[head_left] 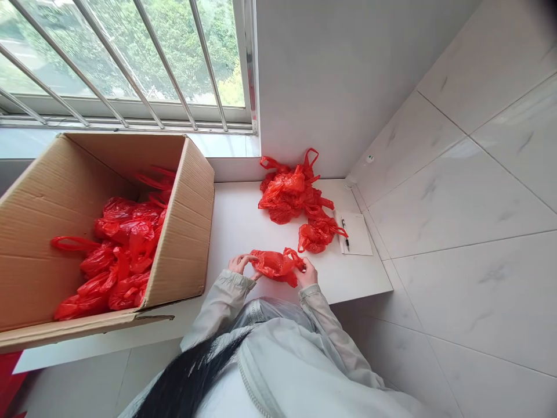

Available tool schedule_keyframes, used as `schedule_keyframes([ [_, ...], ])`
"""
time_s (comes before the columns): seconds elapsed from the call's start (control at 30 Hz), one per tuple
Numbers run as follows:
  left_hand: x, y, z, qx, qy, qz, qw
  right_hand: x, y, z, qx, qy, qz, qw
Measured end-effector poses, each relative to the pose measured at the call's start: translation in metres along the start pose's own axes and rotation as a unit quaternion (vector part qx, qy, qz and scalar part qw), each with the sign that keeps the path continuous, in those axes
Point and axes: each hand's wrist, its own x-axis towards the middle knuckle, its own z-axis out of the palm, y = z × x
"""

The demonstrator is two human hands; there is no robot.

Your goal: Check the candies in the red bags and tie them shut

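A red plastic bag (275, 264) lies at the table's front edge, between my two hands. My left hand (241, 264) has its fingers curled over the bag's left end. At the other end, my right hand (308, 273) pinches the plastic near the handles. What the bag contains is hidden. Just beyond it to the right sits another knotted red bag (314, 235), and a heap of red bags (287, 194) rests farther back against the wall.
On the left a large open cardboard box (185, 232) holds several filled red bags (126, 232). A notepad (359, 238) with a pen (345, 233) lies at the right end of the white table (235, 215). A barred window (130, 64) and tiled wall (470, 191) enclose the corner.
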Motion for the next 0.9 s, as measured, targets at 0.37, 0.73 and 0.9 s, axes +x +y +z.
schedule_keyframes([
  [0.37, 0.012, 0.018, -0.021, 0.04, 0.02, -0.026, 0.999, 0.022, -0.01, -0.028, 0.016, 0.067, -0.078, 0.995],
  [0.73, 0.002, 0.04, -0.052, 0.13, 0.081, -0.035, 0.988, -0.006, -0.041, -0.057, -0.07, -0.045, -0.243, 0.966],
  [0.9, 0.005, 0.035, -0.059, 0.106, -0.02, -0.039, 0.993, -0.01, -0.042, -0.081, -0.393, -0.218, -0.227, 0.864],
])
